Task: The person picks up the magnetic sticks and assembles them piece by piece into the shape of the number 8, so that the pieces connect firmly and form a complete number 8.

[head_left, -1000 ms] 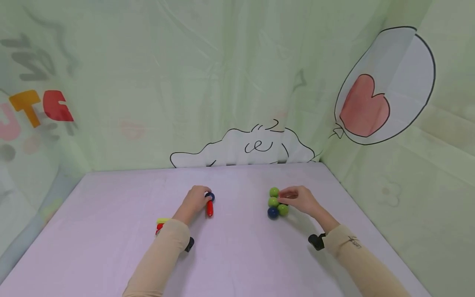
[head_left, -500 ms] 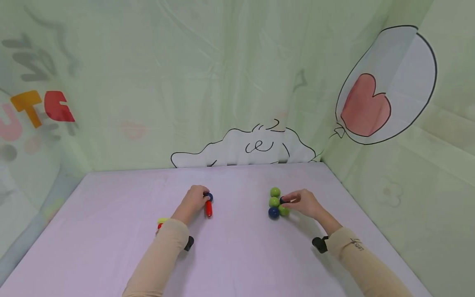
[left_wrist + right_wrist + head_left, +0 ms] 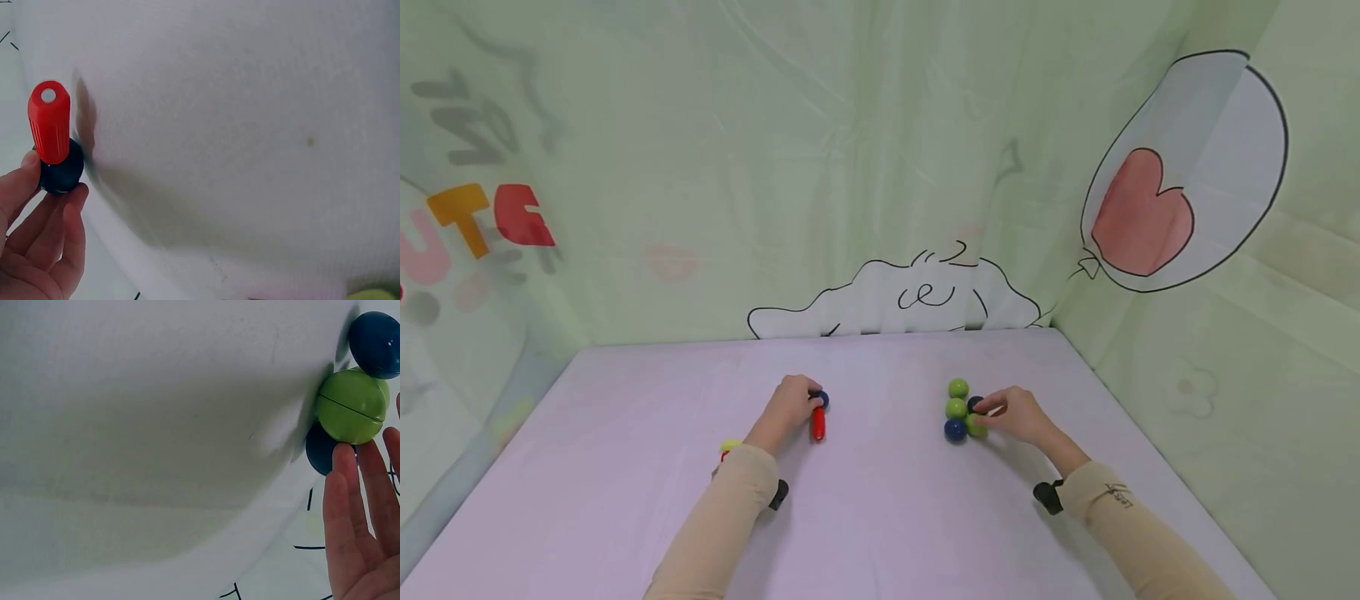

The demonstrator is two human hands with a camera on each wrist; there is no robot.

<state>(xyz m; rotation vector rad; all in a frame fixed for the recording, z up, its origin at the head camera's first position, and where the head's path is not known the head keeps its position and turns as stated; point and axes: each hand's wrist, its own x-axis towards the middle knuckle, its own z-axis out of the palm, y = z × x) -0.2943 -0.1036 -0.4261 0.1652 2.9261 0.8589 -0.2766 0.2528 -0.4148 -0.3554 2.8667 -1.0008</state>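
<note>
My left hand [image 3: 788,406] pinches the dark blue ball head of a maraca [image 3: 50,125] between thumb and fingers. Its ribbed red handle [image 3: 818,425], with a hole at the end, points toward me. To the right, my right hand [image 3: 1018,414] is at a close cluster of balls, fingers nearly straight. In the right wrist view its fingertips [image 3: 344,456] come right up to a green ball [image 3: 351,406] with a seam. The cluster also has a front blue ball [image 3: 955,429], a blue ball beside the fingers [image 3: 975,403], and green balls [image 3: 958,388] at the back left.
Yellow and red pieces [image 3: 730,447] lie by my left sleeve, which partly hides them. A pale lilac cloth covers the table [image 3: 880,508]. Behind it hangs a light green curtain [image 3: 775,167] with drawings. Black wrist cameras [image 3: 1048,497] are strapped under both sleeves.
My right hand has drawn slightly right and down, uncovering the blue ball beside its fingers. The left hand keeps its hold on the maraca, almost still.
</note>
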